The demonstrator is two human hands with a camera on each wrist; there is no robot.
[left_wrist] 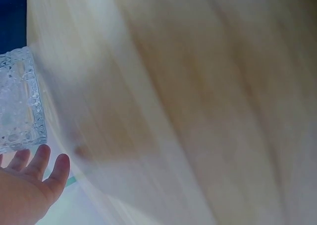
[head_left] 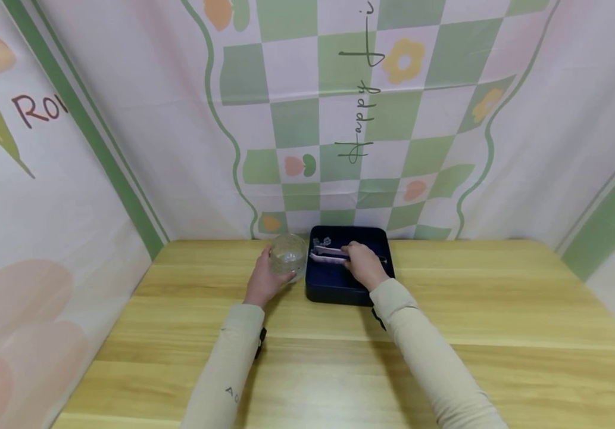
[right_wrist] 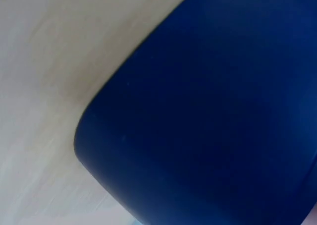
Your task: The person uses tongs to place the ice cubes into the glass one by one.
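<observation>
My left hand (head_left: 267, 280) holds a clear patterned glass bowl (head_left: 289, 255) by its side, at the left edge of a dark blue tray (head_left: 339, 295). The thumb lies along the near side of the glass. In the left wrist view, the textured glass (left_wrist: 20, 101) meets the fingertips at the left edge. My right hand (head_left: 363, 264) grips pale pink tongs (head_left: 328, 258) over the tray, their two arms apart and pointing left. Small clear pieces (head_left: 327, 241) lie in the tray's back left corner. The right wrist view shows mostly the tray's blue side (right_wrist: 198, 121).
A light wooden table (head_left: 296, 369) carries the tray and the bowl near its back edge. Right behind hangs a curtain (head_left: 293, 122) with green checks, and another printed curtain (head_left: 61, 238) borders the left side.
</observation>
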